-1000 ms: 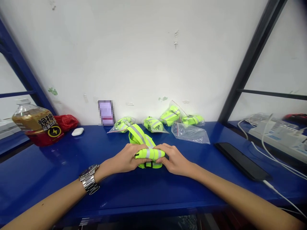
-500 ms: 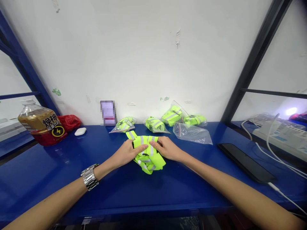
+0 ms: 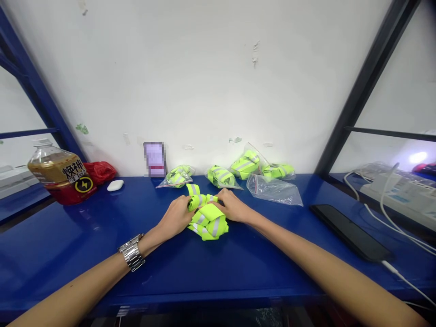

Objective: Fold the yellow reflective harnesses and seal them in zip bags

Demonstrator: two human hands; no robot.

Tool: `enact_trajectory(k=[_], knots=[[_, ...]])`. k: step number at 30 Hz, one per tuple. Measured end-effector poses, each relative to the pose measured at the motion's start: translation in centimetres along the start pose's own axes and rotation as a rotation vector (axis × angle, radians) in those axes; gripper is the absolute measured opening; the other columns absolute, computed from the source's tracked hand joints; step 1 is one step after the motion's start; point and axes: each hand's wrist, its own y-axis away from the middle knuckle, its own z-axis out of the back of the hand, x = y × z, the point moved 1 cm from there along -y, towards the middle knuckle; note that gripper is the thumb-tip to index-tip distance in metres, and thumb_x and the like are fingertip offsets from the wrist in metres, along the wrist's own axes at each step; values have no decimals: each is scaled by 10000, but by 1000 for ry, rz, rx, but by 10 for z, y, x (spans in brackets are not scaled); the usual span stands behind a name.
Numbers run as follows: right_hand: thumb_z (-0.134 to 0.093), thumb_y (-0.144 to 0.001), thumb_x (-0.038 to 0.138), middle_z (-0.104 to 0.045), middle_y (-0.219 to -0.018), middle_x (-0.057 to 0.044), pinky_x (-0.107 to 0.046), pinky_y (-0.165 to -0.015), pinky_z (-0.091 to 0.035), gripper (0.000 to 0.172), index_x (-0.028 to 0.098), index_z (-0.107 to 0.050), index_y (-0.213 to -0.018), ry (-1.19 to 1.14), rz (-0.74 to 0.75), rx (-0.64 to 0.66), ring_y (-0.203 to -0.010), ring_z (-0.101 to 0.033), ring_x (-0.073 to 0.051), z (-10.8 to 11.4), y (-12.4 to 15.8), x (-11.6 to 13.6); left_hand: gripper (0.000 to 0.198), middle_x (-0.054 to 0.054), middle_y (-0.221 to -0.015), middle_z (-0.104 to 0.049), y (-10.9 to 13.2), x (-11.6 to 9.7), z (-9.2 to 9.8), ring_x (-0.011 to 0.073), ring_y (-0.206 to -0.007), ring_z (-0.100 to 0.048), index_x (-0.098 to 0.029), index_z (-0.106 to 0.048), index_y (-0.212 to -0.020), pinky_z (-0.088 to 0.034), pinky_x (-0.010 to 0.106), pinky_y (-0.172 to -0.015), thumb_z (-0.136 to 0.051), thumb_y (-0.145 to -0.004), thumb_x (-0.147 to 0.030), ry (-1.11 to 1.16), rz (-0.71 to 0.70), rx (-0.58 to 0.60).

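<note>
A neon yellow reflective vest (image 3: 208, 221) with grey stripes lies bunched on the blue shelf (image 3: 211, 268) in the middle. My left hand (image 3: 177, 215), with a metal watch on its wrist, pinches the vest's left side. My right hand (image 3: 231, 206) grips the vest's upper right part. Both hands are closed on the fabric. An empty clear zip bag (image 3: 274, 189) lies to the right of my right hand.
Several bagged yellow vests (image 3: 223, 176) sit along the wall behind. A drink bottle (image 3: 59, 172), a red bag (image 3: 100, 171) and a white case (image 3: 115, 185) are at the left. A black phone (image 3: 350, 231) with a white cable lies at the right, beside a power strip (image 3: 398, 193).
Both hands have moved away from me with the vest. The vest has been folded over into a smaller, tighter bundle.
</note>
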Motion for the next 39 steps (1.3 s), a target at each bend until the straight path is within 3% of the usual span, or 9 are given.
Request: enact_trajectory(k=[4, 9, 12, 15, 18, 22, 28, 35, 39], knots=[[-495, -925, 325, -464, -642, 11, -254, -577, -258, 319, 188, -420, -648, -18, -15, -40, -625, -399, -129, -3, 2, 0, 323, 51, -857, -668, 1, -3, 3, 255, -743, -647, -192, -465, -1108, -390, 277, -603, -539, -826, -332, 47, 101, -50], [-459, -947, 358, -523, -689, 7, -248, -569, -273, 263, 186, -479, -750, -58, -36, -79, -612, -432, -127, -8, 8, 5, 481, 117, -968, -676, 0, -10, 10, 340, -928, -641, -162, -497, -1132, -419, 335, -691, -540, -822, -527, -20, 168, -27], [-442, -954, 372, -552, -754, -18, -258, -609, -312, 248, 186, -485, -795, -40, -68, -97, -673, -484, -150, -14, 10, 4, 575, 110, -1017, -667, 3, -13, 17, 316, -943, -634, -165, -518, -1130, -446, 339, -714, -533, -792, -631, 115, 169, 65], [-416, -965, 358, -558, -794, -37, -273, -656, -337, 229, 183, -488, -836, -16, -70, -127, -745, -514, -173, -18, 11, 2, 797, 102, -1086, -647, 8, -17, 22, 281, -945, -632, -165, -421, -1272, -474, 315, -705, -650, -682, -650, 298, 121, 243], [-418, -963, 359, -555, -776, -29, -271, -642, -329, 225, 189, -483, -830, -34, -72, -143, -729, -518, -170, -19, 12, 2, 992, 117, -1060, -633, 13, -21, 22, 294, -911, -628, -142, -361, -1318, -467, 316, -673, -744, -549, -638, 226, 86, 278], [-432, -948, 369, -511, -670, 12, -262, -575, -286, 246, 205, -444, -765, -85, -102, -141, -623, -485, -147, -14, 13, 6, 964, 120, -1008, -619, 16, -28, 20, 318, -894, -617, -128, -373, -1287, -439, 320, -641, -728, -547, -634, 88, 89, 219], [-455, -927, 444, -490, -644, 26, -249, -542, -282, 326, 195, -441, -718, -298, -136, -149, -585, -442, -124, -7, 15, 14, 802, 47, -901, -608, 29, -40, 21, 261, -813, -604, -170, -309, -1248, -433, 297, -625, -732, -643, -484, 188, 129, 167], [-461, -918, 527, -431, -651, 32, -232, -524, -282, 397, 174, -492, -737, -582, -72, -168, -584, -367, -100, 3, 32, 27, 660, -71, -761, -557, 36, -35, 5, 153, -657, -544, -258, -372, -1170, -408, 237, -601, -757, -634, -245, 332, 111, -175], [-480, -926, 483, -470, -676, 23, -230, -538, -313, 356, 159, -541, -790, -589, 11, -135, -597, -381, -101, 6, 40, 30, 623, -90, -728, -544, 32, -28, 1, 127, -634, -517, -253, -421, -1101, -405, 218, -590, -768, -587, -193, 397, 102, -191]])
